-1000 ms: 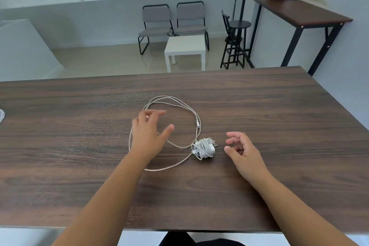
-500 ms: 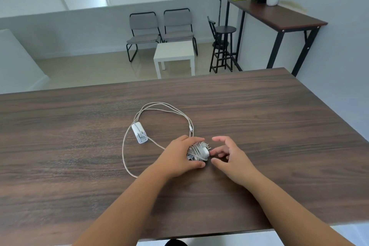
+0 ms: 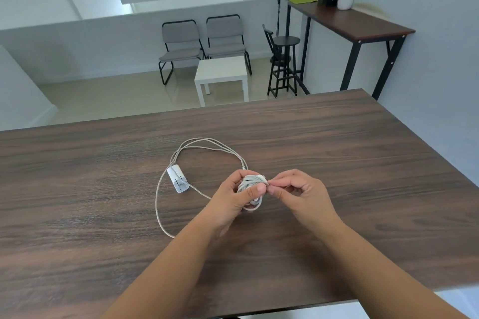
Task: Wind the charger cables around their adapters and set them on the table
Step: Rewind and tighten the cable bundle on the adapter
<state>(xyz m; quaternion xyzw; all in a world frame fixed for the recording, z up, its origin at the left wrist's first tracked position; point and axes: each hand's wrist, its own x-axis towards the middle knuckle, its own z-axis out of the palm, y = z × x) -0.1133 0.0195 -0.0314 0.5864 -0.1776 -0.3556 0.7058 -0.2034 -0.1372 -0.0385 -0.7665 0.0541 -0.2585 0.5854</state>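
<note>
My left hand [image 3: 234,198] grips a white adapter with its cable wound round it, the wound charger [image 3: 252,184], lifted a little above the dark wooden table [image 3: 363,163]. My right hand [image 3: 298,193] pinches the right end of that bundle between thumb and forefinger. To the left, a second white adapter [image 3: 177,178] lies flat on the table with its prongs showing. Its loose cable [image 3: 207,143] runs in a wide loop behind and in front of it, and part of the loop passes under my left hand.
The table's far edge [image 3: 233,109] and right edge [image 3: 425,142] drop to the floor. Beyond stand a small white table [image 3: 220,72], two grey chairs [image 3: 202,41], a black stool [image 3: 283,59] and a tall side table [image 3: 357,23] with a vase.
My left hand left the loose cable, moved right and took hold of the wound charger, then lifted it. My right hand closed in and now pinches its end. The view tilted.
</note>
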